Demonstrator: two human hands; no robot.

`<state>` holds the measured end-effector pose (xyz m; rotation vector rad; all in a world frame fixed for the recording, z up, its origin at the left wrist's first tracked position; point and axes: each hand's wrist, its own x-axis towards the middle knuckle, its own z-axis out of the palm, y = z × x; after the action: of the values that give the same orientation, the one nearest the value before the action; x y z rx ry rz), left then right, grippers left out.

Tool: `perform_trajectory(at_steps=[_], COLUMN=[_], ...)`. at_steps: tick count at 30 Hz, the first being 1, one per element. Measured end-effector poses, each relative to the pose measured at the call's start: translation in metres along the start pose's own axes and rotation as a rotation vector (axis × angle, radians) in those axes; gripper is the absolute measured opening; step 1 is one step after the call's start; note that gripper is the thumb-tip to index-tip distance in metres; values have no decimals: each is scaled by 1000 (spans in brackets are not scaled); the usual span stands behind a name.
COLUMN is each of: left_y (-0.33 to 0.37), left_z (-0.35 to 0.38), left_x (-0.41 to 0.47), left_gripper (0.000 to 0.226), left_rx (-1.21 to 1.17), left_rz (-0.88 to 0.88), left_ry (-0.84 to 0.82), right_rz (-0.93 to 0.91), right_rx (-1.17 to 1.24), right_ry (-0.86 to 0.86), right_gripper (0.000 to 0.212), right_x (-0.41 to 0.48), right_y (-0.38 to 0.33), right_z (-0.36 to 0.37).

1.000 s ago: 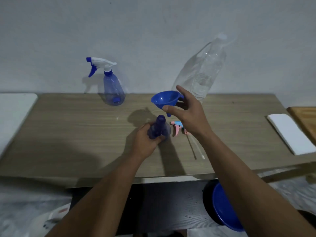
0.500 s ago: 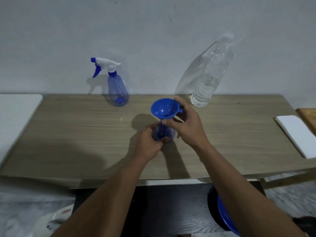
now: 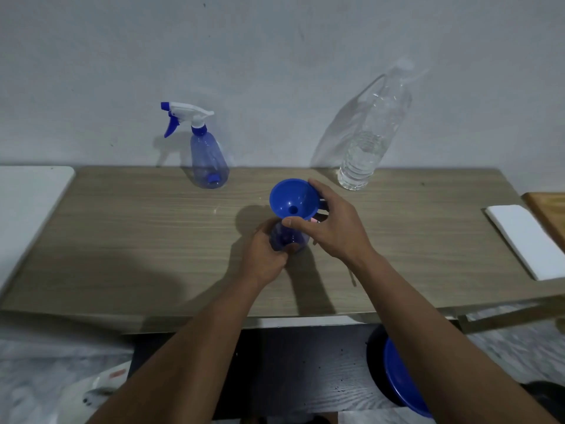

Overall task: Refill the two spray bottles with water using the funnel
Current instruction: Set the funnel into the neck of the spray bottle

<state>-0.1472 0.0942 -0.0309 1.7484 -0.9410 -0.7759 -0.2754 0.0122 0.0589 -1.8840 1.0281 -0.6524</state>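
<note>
A blue funnel (image 3: 293,198) sits upright in the neck of an open blue spray bottle (image 3: 289,238) at the middle of the wooden table (image 3: 137,240). My left hand (image 3: 266,255) grips that bottle's body from the left. My right hand (image 3: 331,228) pinches the funnel's rim from the right. A second blue spray bottle (image 3: 208,162) with a white and blue trigger head stands at the back left by the wall. A clear water bottle (image 3: 371,142), partly full, stands at the back right. A bit of the pink removed sprayer (image 3: 315,220) peeks out behind my right thumb.
A white folded cloth (image 3: 526,240) lies at the table's right end beside a wooden board (image 3: 550,209). A white surface (image 3: 27,203) adjoins the table on the left. Below the table's front edge, a blue basin (image 3: 400,381) sits on the floor.
My right hand lowered the funnel from above the bottle until its spout went into the neck. My left hand kept hold of the bottle. The removed sprayer became mostly hidden behind my right hand.
</note>
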Motion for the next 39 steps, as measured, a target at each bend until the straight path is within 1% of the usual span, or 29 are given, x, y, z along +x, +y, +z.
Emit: perform_trajectory(at_steps=[3, 7, 11, 19, 24, 26, 28, 29, 31, 33, 34, 36, 39], left_y=[-2, -4, -2, -2, 0, 3, 4, 3, -1, -1, 1, 10, 39], left_z=[0, -1, -3, -4, -5, -6, -7, -7, -1, 10, 18, 36, 71], left_x=[-1, -1, -2, -3, -5, -6, -13, -19, -34, -51, -56, -61, -54], left_gripper=[58, 53, 55, 51, 56, 55, 53, 52, 42, 29, 25, 22, 20], left_rx=[0, 17, 51, 89, 102, 106, 153, 211, 326, 332, 318, 296, 241], left_rz=[-23, 5, 13, -20, 2, 30, 32, 33, 88, 161, 188, 229, 199], left_ry=[9, 37, 19, -3, -4, 5, 52, 116, 271, 348, 345, 282, 95], right_rz=[-1, 0, -5, -52, -22, -9, -10, -12, -20, -44, -50, -62, -110], right_rx=[-27, -54, -84, -151, -145, -142, -154, -148, -112, -114, -129, -184, -323], right_ry=[-2, -6, -13, -12, -24, -23, -5, 7, 24, 49, 69, 112, 178], right_gripper=[97, 98, 101, 86, 107, 108, 99, 93, 84, 76, 71, 62, 59], right_x=[-2, -2, -3, -3, -3, -4, -6, -7, -10, -11, -10, -5, 13], right_y=[-3, -6, -10, -16, -12, -10, -9, -9, -10, -12, -12, -12, -10], right_z=[-2, -3, -3, -3, -4, -5, -9, -12, -22, -35, -43, -60, -90])
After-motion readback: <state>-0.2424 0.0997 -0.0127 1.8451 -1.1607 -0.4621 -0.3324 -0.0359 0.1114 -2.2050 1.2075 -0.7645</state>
